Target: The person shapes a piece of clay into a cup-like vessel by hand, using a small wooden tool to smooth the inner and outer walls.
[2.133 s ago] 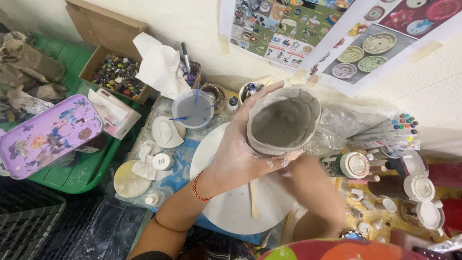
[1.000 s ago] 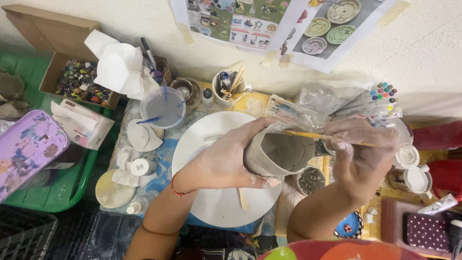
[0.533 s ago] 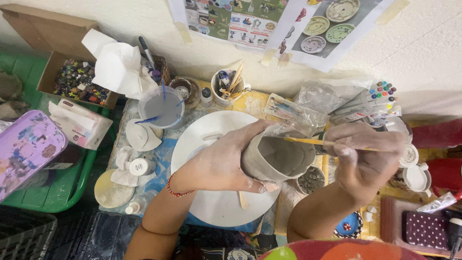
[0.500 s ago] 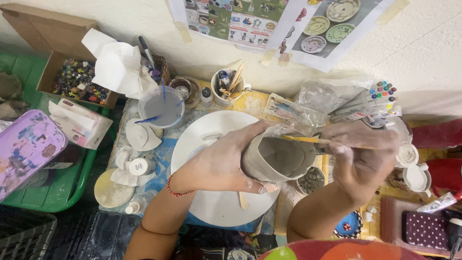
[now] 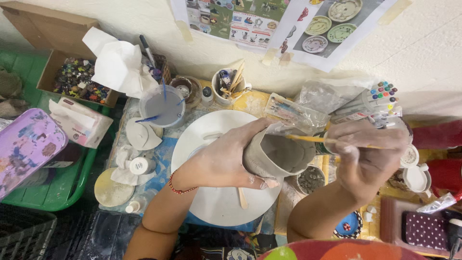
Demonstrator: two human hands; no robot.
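Observation:
My left hand (image 5: pixel 226 161) grips a grey unfired clay cup (image 5: pixel 279 155), tilted with its mouth toward the right, above a round white turntable (image 5: pixel 207 139). My right hand (image 5: pixel 368 154) holds a thin yellow-handled brush (image 5: pixel 308 138) whose tip reaches into the cup's opening. A red bead bracelet circles my left wrist. A wooden stick (image 5: pixel 242 198) lies on the turntable below the cup.
A clear tub of grey water (image 5: pixel 161 107) stands at the back left, with a mug of tools (image 5: pixel 228 86) behind the turntable. Marker pens (image 5: pixel 373 98) and small white pots (image 5: pixel 415 175) sit to the right. A cardboard box of beads (image 5: pixel 77 79) and a green tray (image 5: pixel 53 188) are on the left.
The cup came down from in front of the camera and tilted sideways. My right hand arrived with the brush and moved its tip into the cup's mouth.

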